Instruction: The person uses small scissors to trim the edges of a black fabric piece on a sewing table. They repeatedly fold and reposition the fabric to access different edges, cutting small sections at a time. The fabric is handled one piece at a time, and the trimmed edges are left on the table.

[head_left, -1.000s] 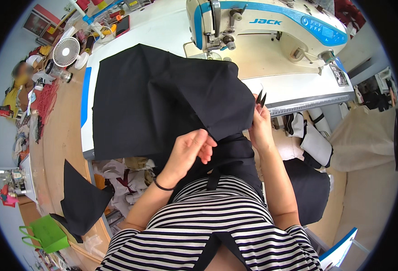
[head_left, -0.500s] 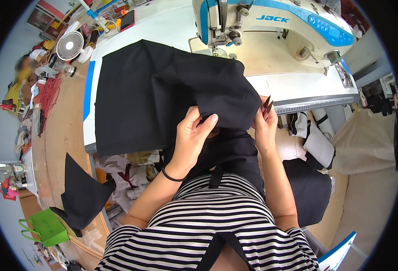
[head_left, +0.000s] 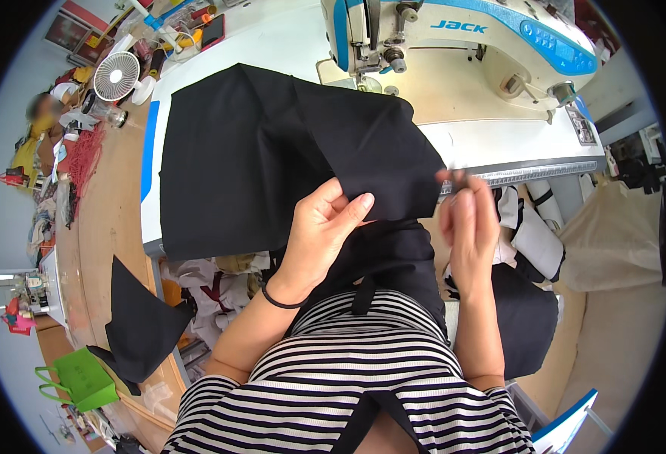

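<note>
A large piece of black fabric (head_left: 227, 166) lies over the front of the white sewing table, its right part folded over and hanging past the edge. My left hand (head_left: 325, 231) pinches that fold's lower edge between thumb and fingers. To the right of the cloth, my right hand (head_left: 469, 216) is raised and apart from it, smeared by motion at the fingertips. Its fingers are curled around small dark thread snips (head_left: 454, 181), whose blades are blurred now but showed as two points a moment earlier. The sewing machine (head_left: 454, 45) stands beyond the cloth, its needle area near the far edge.
A wooden table (head_left: 83, 219) at the left carries a white fan (head_left: 118, 73), a black fabric piece (head_left: 147, 325) and a green bag (head_left: 83, 378). More folded black cloth (head_left: 526, 321) lies at my right. Below the table edge are bundled pale cloths (head_left: 215, 295).
My right hand has drawn away from the fabric's right edge, toward the right and nearer me, with the snips. My left hand has shifted slightly right, still pinching the fabric.
</note>
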Demonstrator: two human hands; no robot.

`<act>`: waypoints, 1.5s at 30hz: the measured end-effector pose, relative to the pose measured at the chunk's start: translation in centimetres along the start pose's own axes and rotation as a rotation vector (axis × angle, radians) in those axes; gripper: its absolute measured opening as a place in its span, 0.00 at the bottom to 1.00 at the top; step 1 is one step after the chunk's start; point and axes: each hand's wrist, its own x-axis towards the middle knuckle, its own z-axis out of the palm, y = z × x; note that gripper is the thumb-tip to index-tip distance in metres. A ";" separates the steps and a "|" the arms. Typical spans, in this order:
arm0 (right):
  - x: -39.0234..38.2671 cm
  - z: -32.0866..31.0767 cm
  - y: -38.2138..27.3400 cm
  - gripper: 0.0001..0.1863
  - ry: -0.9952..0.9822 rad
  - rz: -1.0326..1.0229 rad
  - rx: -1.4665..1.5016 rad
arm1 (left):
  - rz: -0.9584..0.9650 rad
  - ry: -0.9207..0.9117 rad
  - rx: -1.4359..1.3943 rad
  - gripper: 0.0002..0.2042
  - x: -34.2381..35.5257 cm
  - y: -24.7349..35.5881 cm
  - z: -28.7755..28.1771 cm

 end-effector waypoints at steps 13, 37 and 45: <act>1.5 2.2 -0.2 0.11 -0.176 -0.102 -0.375 | 0.017 0.006 -0.007 0.10 -0.1 0.5 0.7; -1.2 3.0 -1.7 0.09 -0.322 0.096 -0.246 | 0.131 -0.002 0.137 0.08 -0.8 0.9 0.7; -1.2 3.1 -1.8 0.09 -0.316 0.081 -0.212 | 0.122 -0.016 0.216 0.08 -0.9 0.9 0.4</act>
